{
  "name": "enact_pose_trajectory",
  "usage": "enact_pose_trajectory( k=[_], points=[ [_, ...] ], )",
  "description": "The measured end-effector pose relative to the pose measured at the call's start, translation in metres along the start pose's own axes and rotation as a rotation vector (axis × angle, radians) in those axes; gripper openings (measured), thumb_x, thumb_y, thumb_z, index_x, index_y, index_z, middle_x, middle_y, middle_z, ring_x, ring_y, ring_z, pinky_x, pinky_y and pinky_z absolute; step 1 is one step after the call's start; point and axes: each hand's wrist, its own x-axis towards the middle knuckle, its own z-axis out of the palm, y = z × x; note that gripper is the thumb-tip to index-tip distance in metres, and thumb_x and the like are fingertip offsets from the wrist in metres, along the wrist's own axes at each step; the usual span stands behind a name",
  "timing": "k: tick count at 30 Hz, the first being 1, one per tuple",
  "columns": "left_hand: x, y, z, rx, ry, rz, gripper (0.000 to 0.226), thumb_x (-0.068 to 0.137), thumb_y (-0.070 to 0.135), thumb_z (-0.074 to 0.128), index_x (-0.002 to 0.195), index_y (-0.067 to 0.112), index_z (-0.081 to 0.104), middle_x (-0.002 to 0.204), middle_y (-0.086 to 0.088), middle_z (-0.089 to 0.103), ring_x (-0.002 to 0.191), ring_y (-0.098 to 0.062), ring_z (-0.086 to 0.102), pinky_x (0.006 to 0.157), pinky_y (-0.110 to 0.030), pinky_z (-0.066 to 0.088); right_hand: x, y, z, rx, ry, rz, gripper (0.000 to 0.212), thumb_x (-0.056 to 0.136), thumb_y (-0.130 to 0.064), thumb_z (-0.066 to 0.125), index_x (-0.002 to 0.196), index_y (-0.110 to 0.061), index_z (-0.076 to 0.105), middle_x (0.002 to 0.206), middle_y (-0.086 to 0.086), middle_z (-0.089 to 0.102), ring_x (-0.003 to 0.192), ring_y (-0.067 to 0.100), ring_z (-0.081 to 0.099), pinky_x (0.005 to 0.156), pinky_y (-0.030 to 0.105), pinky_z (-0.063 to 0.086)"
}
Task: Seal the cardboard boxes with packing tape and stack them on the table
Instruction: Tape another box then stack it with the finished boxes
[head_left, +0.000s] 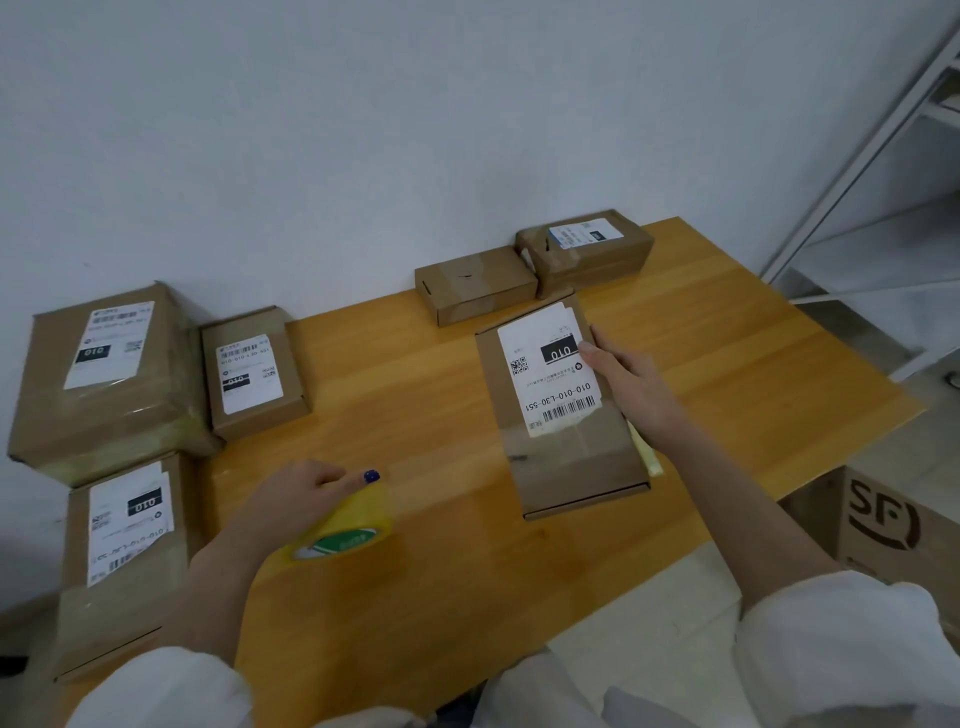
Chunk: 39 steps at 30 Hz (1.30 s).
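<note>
A flat cardboard box (569, 457) with a white shipping label lies on the wooden table (415, 395), right of centre. My right hand (631, 387) rests on its right edge, fingers over the label's corner. My left hand (306, 501) grips a yellow roll of packing tape (345, 525) just above the table's front left. Two small boxes sit at the back: a plain one (475, 286) and a labelled one (587, 249) side by side.
Three labelled boxes stand at the left: a large one (111, 379), a small one (252, 371) and one at the front left (124, 551). A brown carton marked SF (893, 525) sits on the floor at the right. A white metal shelf frame (878, 156) rises at the back right.
</note>
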Motion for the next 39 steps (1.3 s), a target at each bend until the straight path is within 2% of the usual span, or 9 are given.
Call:
enact_pose_trajectory(
  k=[7, 13, 16, 22, 25, 28, 33, 35, 39],
  points=[
    [0.001, 0.000, -0.002, -0.038, -0.012, 0.008, 0.054, 0.077, 0.063, 0.032, 0.057, 0.015, 0.046, 0.053, 0.001, 0.033, 0.047, -0.013, 0.030, 0.053, -0.030, 0.018, -0.001, -0.010, 0.001, 0.034, -0.046, -0.017, 0.063, 0.092, -0.045, 0.057, 0.147, -0.020, 0.038, 0.126, -0.001, 0.065, 0.119, 0.017, 0.058, 0.106, 0.043, 0.042],
    [0.004, 0.002, 0.001, -0.073, 0.005, 0.016, 0.049, 0.093, 0.046, 0.044, 0.055, 0.016, 0.055, 0.048, 0.006, 0.035, 0.044, -0.011, 0.032, 0.050, -0.026, 0.020, -0.004, -0.018, 0.001, 0.054, -0.076, -0.002, 0.065, 0.088, -0.049, 0.058, 0.145, -0.020, 0.043, 0.121, -0.003, 0.068, 0.121, 0.020, 0.057, 0.109, 0.048, 0.039],
    [0.003, 0.003, 0.001, -0.114, 0.009, 0.021, 0.051, 0.088, 0.051, 0.044, 0.049, 0.019, 0.044, 0.043, 0.008, 0.031, 0.041, -0.008, 0.028, 0.050, -0.026, 0.019, -0.005, -0.018, 0.001, 0.059, -0.079, -0.001, 0.057, 0.092, -0.044, 0.056, 0.141, -0.017, 0.048, 0.117, -0.002, 0.069, 0.118, 0.021, 0.060, 0.107, 0.049, 0.040],
    [0.008, 0.003, 0.004, -0.114, -0.018, 0.013, 0.061, 0.076, 0.062, 0.035, 0.062, 0.009, 0.061, 0.055, -0.005, 0.042, 0.050, -0.018, 0.037, 0.051, -0.027, 0.023, -0.007, -0.024, 0.001, 0.096, -0.104, 0.003, 0.073, 0.074, -0.061, 0.063, 0.132, -0.017, 0.058, 0.140, 0.004, 0.054, 0.121, 0.021, 0.057, 0.104, 0.048, 0.044],
    [0.010, 0.003, 0.006, -0.130, -0.009, 0.025, 0.052, 0.085, 0.055, 0.041, 0.051, 0.016, 0.045, 0.048, 0.003, 0.031, 0.045, -0.014, 0.028, 0.052, -0.028, 0.018, -0.007, -0.026, 0.002, 0.132, -0.112, 0.020, 0.048, 0.092, -0.044, 0.056, 0.133, -0.017, 0.057, 0.121, 0.003, 0.068, 0.107, 0.019, 0.066, 0.091, 0.038, 0.052],
    [0.015, 0.004, 0.009, -0.107, -0.020, 0.034, 0.052, 0.091, 0.049, 0.044, 0.052, 0.018, 0.031, 0.047, 0.006, 0.020, 0.045, -0.012, 0.018, 0.054, -0.030, 0.012, -0.006, -0.021, -0.001, 0.184, -0.131, 0.034, 0.024, 0.100, -0.026, 0.045, 0.112, -0.019, 0.065, 0.094, -0.001, 0.075, 0.084, 0.013, 0.071, 0.068, 0.025, 0.054],
    [0.020, 0.006, 0.013, -0.077, -0.059, 0.048, 0.051, 0.079, 0.061, 0.034, 0.057, 0.015, 0.037, 0.049, 0.003, 0.024, 0.046, -0.013, 0.022, 0.052, -0.029, 0.013, -0.007, -0.007, 0.001, 0.234, -0.108, 0.122, 0.024, 0.101, -0.027, 0.042, 0.102, -0.024, 0.066, 0.085, -0.006, 0.075, 0.076, 0.010, 0.071, 0.059, 0.020, 0.055],
    [0.018, 0.001, 0.016, -0.024, -0.085, 0.031, 0.049, 0.084, 0.061, 0.035, 0.059, 0.019, 0.044, 0.051, 0.002, 0.032, 0.047, -0.013, 0.028, 0.052, -0.029, 0.018, -0.008, 0.012, 0.001, 0.233, -0.139, 0.183, 0.028, 0.102, -0.032, 0.041, 0.109, -0.019, 0.065, 0.091, -0.001, 0.076, 0.080, 0.015, 0.072, 0.060, 0.023, 0.055],
    [0.013, -0.004, 0.026, 0.152, -0.178, -0.040, 0.053, 0.091, 0.059, 0.033, 0.057, 0.019, 0.037, 0.054, 0.002, 0.030, 0.047, -0.013, 0.027, 0.051, -0.028, 0.020, -0.019, 0.055, 0.012, 0.207, -0.096, 0.354, 0.025, 0.103, -0.028, 0.039, 0.097, -0.013, 0.059, 0.091, 0.005, 0.073, 0.074, 0.016, 0.071, 0.061, 0.027, 0.055]
  ],
)
